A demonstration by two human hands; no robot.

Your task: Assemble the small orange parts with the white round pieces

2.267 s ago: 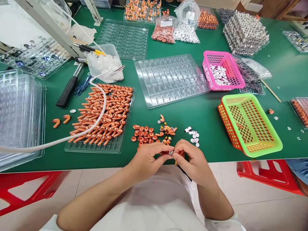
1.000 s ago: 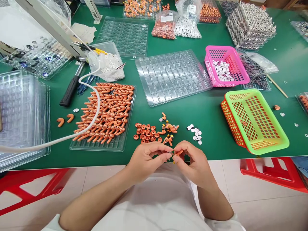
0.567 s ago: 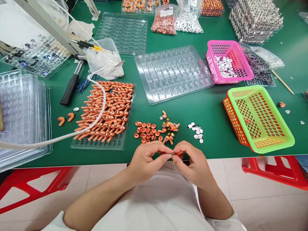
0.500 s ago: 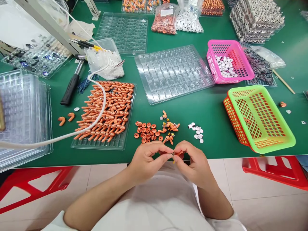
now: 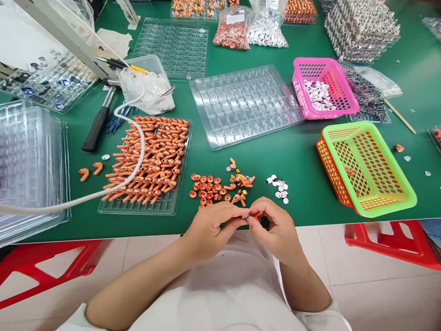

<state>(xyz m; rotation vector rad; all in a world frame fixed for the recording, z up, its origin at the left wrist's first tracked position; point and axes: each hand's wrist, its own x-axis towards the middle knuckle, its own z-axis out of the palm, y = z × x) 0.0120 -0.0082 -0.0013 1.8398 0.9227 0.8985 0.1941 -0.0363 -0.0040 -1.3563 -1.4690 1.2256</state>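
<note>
At the table's front edge my left hand (image 5: 210, 230) and my right hand (image 5: 275, 232) meet fingertip to fingertip. My right hand is closed on an orange earbud shell (image 5: 255, 216), mostly hidden by the fingers. Between the fingertips shows a small dark and silvery round part (image 5: 245, 217), pinched by my left thumb and forefinger. Just beyond the hands lie several orange round caps (image 5: 206, 187), a loose cluster of orange earbud shells with gold-coloured bits (image 5: 244, 180), and several white discs (image 5: 281, 187).
On the left, a clear tray (image 5: 165, 209) holds rows of orange earbud shells under a white cable (image 5: 142, 151). A hammer (image 5: 96, 126) lies beyond. Behind are a clear moulded tray (image 5: 220, 143), a pink basket (image 5: 325, 114) with white discs, and a green basket (image 5: 411, 195) at right.
The round part between my fingertips now shows more of its silvery face. Both hands stay together in almost the same place; the whole view has shifted slightly.
</note>
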